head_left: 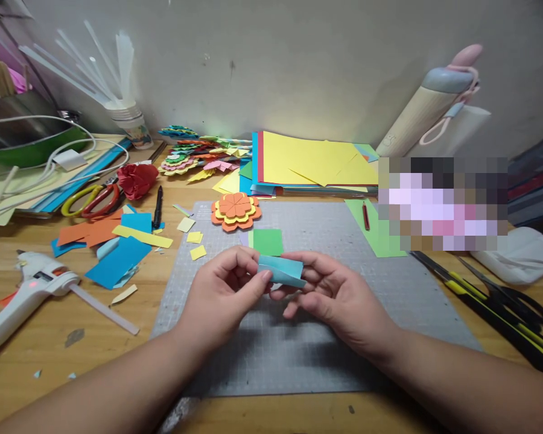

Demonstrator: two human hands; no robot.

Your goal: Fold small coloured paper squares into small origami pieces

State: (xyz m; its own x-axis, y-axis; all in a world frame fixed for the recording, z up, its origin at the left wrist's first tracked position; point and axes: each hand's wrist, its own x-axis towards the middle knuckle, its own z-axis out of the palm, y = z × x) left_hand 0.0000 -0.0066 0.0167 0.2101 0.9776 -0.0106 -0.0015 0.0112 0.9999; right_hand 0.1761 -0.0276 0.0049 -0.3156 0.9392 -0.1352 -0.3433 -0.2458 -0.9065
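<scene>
A small piece of light blue paper [280, 269], folded over lengthwise, is held up above the grey cutting mat [235, 367]. My left hand [226, 289] pinches its left end, thumb in front and fingers behind. At the paper's right end, my right hand [339, 298] has curled fingers behind and against it, while its thumb stays lower, off the paper. Just beyond my hands lies a green paper square [268, 242], partly over pale strips. Farther back on the mat sits a layered orange and yellow paper flower [236, 211].
On the left lie a glue gun [40, 283], blue and orange paper scraps [117, 262], a black pen [158, 207] and scissors [102, 199]. Yellow sheets [312, 160] are stacked at the back, beside paper flowers [199, 157]. A utility knife [502, 313] and black scissors [511, 298] lie right.
</scene>
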